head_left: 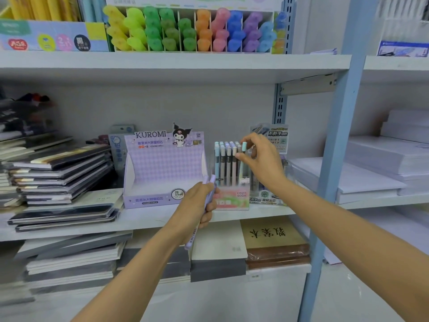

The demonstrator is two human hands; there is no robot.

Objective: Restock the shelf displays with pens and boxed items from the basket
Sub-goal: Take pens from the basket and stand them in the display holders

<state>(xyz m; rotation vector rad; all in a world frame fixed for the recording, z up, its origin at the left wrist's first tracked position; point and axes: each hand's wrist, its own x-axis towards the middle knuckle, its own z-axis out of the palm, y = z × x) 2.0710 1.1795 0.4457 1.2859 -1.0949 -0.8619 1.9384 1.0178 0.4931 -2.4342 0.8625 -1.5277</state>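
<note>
A clear pen display box labelled FRUIT SODA stands on the middle shelf, with several pastel pens upright in it. My right hand pinches a mint-green pen at the box's right end, its cap level with the other pens' tops. My left hand grips a few lilac pens in front of the shelf edge, left of the box. An empty purple KUROMI display box stands just left of the pen box. The basket is out of view.
Stacked notebooks fill the shelf's left side, with more on the shelf below. A lead-refill display stands behind my right hand. Coloured highlighters line the upper shelf. A blue upright post runs at right, with white paper stacks beyond it.
</note>
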